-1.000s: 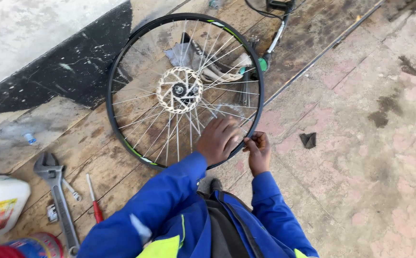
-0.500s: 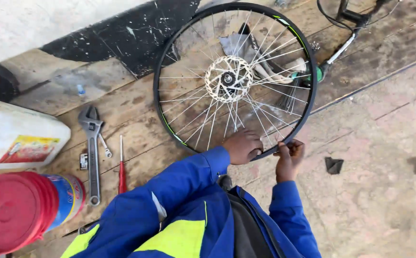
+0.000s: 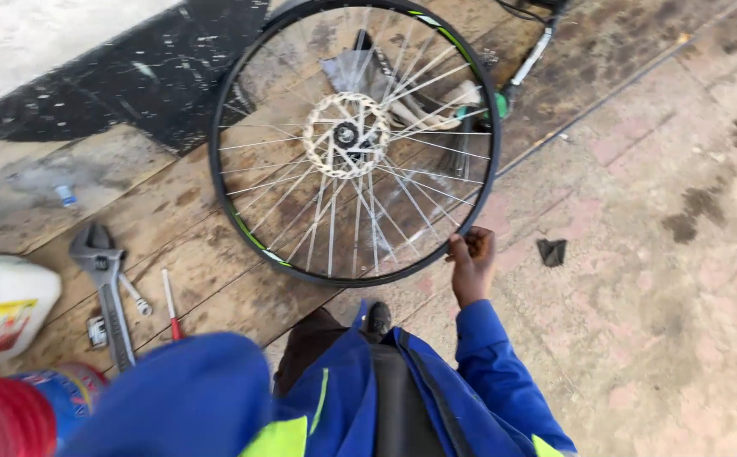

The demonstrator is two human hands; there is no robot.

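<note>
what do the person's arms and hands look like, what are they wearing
Both arms are covered by long bright blue sleeves of a work jacket or overall, with fluorescent yellow-green panels low on the garment. The right sleeve ends at the wrist, leaving the right hand bare, with no glove. The left sleeve fills the lower left of the view as a blurred blue shape, and the left hand itself is not visible.

Bicycle wheel (image 3: 354,144): bare black rim without tyre, short green and white markings along it, thin silver spokes crossing to a central hub with a perforated silver disc rotor (image 3: 346,135). Held roughly upright, near edge resting on worn wooden planks at the far middle of the scene, face turned up toward the camera. Gripped at the near right rim, close to the paved ground.
</note>
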